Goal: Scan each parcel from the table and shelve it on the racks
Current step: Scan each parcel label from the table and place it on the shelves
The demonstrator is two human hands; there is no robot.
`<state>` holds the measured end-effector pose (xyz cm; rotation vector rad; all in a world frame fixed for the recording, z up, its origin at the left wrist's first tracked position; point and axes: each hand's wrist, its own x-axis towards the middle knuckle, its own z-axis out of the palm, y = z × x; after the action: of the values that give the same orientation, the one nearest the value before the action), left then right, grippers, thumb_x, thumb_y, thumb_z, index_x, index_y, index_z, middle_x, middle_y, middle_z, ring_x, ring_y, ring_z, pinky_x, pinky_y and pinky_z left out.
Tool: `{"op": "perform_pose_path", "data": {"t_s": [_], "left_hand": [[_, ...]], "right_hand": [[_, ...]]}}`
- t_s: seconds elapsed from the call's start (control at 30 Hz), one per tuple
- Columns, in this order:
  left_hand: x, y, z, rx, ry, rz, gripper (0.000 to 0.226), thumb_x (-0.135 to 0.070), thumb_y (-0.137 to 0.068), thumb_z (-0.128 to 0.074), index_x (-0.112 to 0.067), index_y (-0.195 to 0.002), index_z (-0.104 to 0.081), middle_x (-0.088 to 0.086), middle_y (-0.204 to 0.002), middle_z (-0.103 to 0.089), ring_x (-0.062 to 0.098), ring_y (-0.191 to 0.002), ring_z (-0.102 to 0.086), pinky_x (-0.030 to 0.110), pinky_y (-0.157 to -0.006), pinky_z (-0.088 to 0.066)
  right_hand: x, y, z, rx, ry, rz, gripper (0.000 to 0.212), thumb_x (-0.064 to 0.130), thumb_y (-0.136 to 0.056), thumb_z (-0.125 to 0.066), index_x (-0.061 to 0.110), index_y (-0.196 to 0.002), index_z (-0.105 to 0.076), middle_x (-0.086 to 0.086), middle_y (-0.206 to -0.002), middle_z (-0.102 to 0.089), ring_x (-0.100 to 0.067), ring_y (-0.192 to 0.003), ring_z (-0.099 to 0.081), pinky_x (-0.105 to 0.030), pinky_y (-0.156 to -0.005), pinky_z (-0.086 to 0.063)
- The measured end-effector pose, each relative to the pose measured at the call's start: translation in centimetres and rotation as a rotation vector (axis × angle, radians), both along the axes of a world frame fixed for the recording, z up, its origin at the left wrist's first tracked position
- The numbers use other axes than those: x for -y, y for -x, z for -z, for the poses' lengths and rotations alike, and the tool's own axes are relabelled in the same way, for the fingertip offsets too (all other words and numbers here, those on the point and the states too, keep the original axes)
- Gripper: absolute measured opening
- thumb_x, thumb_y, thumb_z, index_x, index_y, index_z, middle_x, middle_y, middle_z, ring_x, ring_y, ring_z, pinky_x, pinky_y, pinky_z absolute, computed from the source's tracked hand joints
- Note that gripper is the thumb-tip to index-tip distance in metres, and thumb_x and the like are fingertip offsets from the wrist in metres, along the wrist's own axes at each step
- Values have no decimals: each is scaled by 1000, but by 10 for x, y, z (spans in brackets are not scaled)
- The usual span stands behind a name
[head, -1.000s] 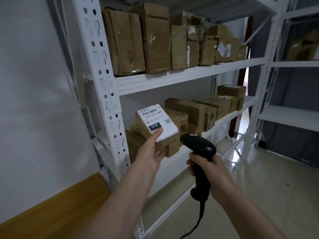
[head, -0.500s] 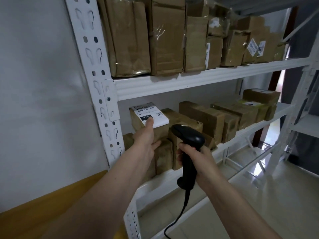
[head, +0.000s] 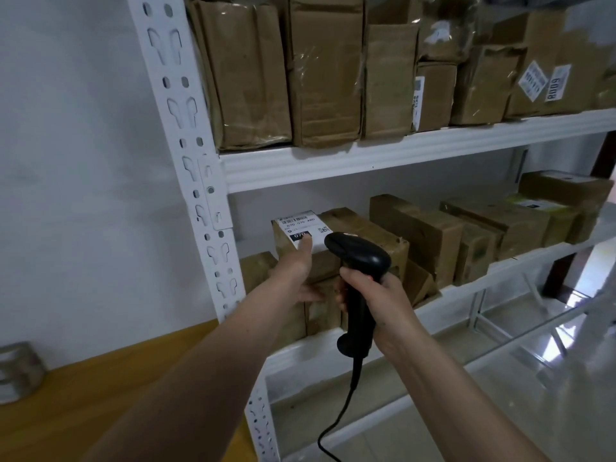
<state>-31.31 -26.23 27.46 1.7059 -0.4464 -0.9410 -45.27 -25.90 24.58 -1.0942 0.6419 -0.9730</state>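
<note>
A: Where's the parcel?

B: Parcel [head: 293,243] is in the rack [head: 186,155], middle shelf [head: 466,291], far left end, just beside the upright. It sits on top of other brown boxes [head: 320,308], white label [head: 301,228] facing up and out. "070" printed on it, partly under the thumb.

A: Left hand?

B: Left hand [head: 296,275] grips the parcel's near end. Thumb lies on the label, fingers wrap underneath at the front; only their tips show against the box below. Forearm reaches in from lower left.

A: Right?

B: Right hand [head: 376,295] is wrapped round the handle of the scanner [head: 358,271]. Black, pistol type, head tilted up towards the shelf, just right of the label and overlapping its corner in view. Can't tell if it touches the parcel. Cable [head: 336,425] hangs from the handle base and runs out of frame at the bottom.

A: Trigger pressed?

B: Can't tell, finger is hidden behind the handle.

A: Anything else around?

B: Top shelf [head: 400,155] is packed with upright taped cartons [head: 326,71], a few with labels at the right. More cartons [head: 420,235] along the middle shelf to the right. Yellow table [head: 100,395] at lower left against the white wall, with a grey tape roll [head: 16,371] at its left edge. Glossy floor [head: 533,378] on the right.
</note>
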Motion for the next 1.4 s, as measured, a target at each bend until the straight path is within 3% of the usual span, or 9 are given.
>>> {"op": "perform_pose_path", "data": {"t_s": [0.13, 0.2, 0.27, 0.37, 0.47, 0.63, 0.77, 1.03, 1.4], "left_hand": [[-7, -2, 1, 15, 45, -13, 77, -68, -89, -44, -17, -146, -37, 16, -144, -46, 38, -94, -69, 46, -72, -61], [-15, -4, 9, 88, 77, -54, 82, -71, -87, -45, -20, -149, -32, 13, -148, -41, 36, -94, -69, 40, -61, -61], [-31, -4, 21, 211, 125, -96, 71, -65, -89, -47, -21, -144, -38, 9, -141, -47, 31, -95, -67, 29, -49, -57], [-64, -3, 37, 342, 216, -131, 31, -41, -96, -52, -16, -107, -65, 3, -96, -68, 21, -83, -68, 26, -54, -50], [-97, -16, 48, 387, 183, -108, 24, -19, -96, -53, -7, -82, -67, 12, -81, -68, 25, -76, -63, 33, -64, -47], [-149, -61, 73, 331, 60, -94, 12, -15, -95, -56, -12, -91, -67, 2, -78, -66, 12, -63, -61, 17, -46, -43], [-194, -115, 101, 290, -21, -216, 10, -17, -96, -57, -12, -93, -65, 2, -83, -65, 11, -65, -59, 17, -48, -45], [-315, -251, 130, 216, -85, -394, 8, -20, -94, -62, -13, -95, -65, 3, -87, -67, 12, -69, -63, 17, -50, -49], [-412, -414, 152, 193, -203, -410, 19, -19, -95, -60, -6, -109, -65, 6, -94, -65, 13, -74, -60, 20, -58, -49]], "right_hand": [[-2, -2, 6, 2, -7, -54, 14, 11, -87, -67, 3, -99, -67, -9, -74, -66, -17, -63, -62, -28, -60, -52], [-3, -2, 11, 16, -1, -90, 11, 10, -87, -68, 5, -97, -68, -8, -71, -67, -16, -61, -62, -26, -57, -53], [-4, -3, 17, 23, 4, -130, 7, 8, -86, -67, 7, -94, -69, -7, -69, -67, -16, -61, -62, -24, -56, -53], [-12, -13, 26, -5, -1, -207, 10, 9, -86, -68, 6, -95, -70, -7, -69, -68, -17, -63, -63, -26, -58, -52], [-29, -31, 33, -25, 2, -312, 11, 9, -86, -69, 5, -96, -70, -8, -68, -68, -17, -62, -63, -26, -58, -52], [-65, -72, 47, -96, 14, -508, 10, 10, -86, -69, 4, -94, -71, -10, -72, -69, -19, -66, -64, -27, -60, -52], [-100, -122, 63, -146, 19, -604, 3, 10, -86, -70, 8, -84, -70, -7, -68, -67, -18, -62, -62, -27, -57, -49], [-187, -268, 81, -241, -51, -713, 11, 13, -84, -73, 6, -92, -70, -7, -70, -70, -19, -60, -63, -30, -56, -51], [-270, -429, 106, -359, -124, -757, 15, 12, -81, -76, 4, -92, -71, -7, -70, -70, -18, -59, -64, -28, -55, -53]]}}
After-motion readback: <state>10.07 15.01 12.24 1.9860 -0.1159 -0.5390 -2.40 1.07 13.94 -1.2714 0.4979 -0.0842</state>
